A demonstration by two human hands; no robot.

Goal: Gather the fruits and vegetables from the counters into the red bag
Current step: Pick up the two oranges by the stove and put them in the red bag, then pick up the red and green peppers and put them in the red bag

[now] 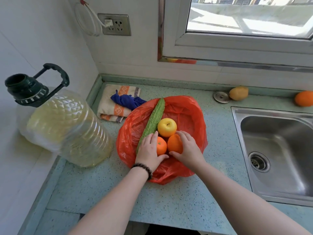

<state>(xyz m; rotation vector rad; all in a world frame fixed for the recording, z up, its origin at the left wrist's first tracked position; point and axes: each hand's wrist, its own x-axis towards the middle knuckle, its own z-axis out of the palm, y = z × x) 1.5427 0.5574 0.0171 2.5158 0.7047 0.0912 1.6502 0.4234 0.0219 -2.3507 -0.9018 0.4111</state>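
A red plastic bag (186, 112) lies spread open on the speckled counter (169, 197). On it rest a long green bitter gourd (154, 121), a yellow apple (166, 127) and two oranges. My left hand (149, 150) wraps around the left orange (161, 146). My right hand (188, 150) wraps around the right orange (174, 144). Against the back wall lie a potato (238, 93) and another orange (304, 98), both outside the bag.
A large oil jug (67, 126) with a dark green cap stands at the left. A folded towel (111, 106) with a blue cloth (125, 100) lies behind the bag. A steel sink (277, 150) fills the right side, with a metal plug (221, 97) beside the potato.
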